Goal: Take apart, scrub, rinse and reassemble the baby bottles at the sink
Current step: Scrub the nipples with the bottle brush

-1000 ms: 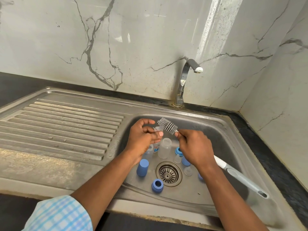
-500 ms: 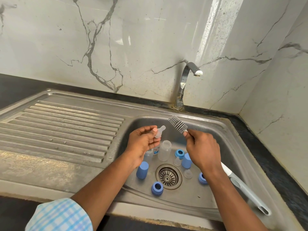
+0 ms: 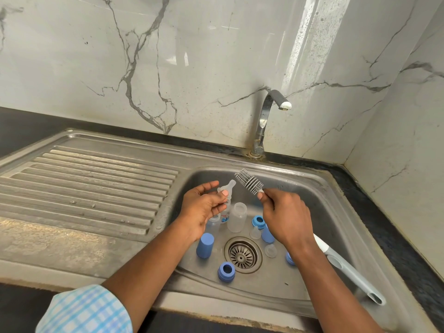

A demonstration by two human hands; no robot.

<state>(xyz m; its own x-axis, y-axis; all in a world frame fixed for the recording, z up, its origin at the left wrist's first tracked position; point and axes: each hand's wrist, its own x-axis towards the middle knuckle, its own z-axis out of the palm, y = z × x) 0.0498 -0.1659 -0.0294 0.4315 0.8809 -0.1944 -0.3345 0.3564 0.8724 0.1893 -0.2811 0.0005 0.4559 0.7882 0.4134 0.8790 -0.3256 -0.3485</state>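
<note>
Hands: left hand (image 3: 204, 209) pinches clear teat (image 3: 228, 187) above sink (image 3: 312, 191), right hand (image 3: 286, 213) grips bottle brush (image 3: 248, 182) just below its bristles; risk: lightly pinched teat may slip, dropping beside drain (image 3: 242, 254).

Bright daylight, glare streaking the wall (image 3: 310, 39), wide-angle edge bending.

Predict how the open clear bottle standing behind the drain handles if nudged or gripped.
The clear bottle looks empty and plastic, so probably light. Upright and taller than wide, it may tip easily, then, being round, roll toward the drain. Smooth walls could be slippery if wet.
</note>
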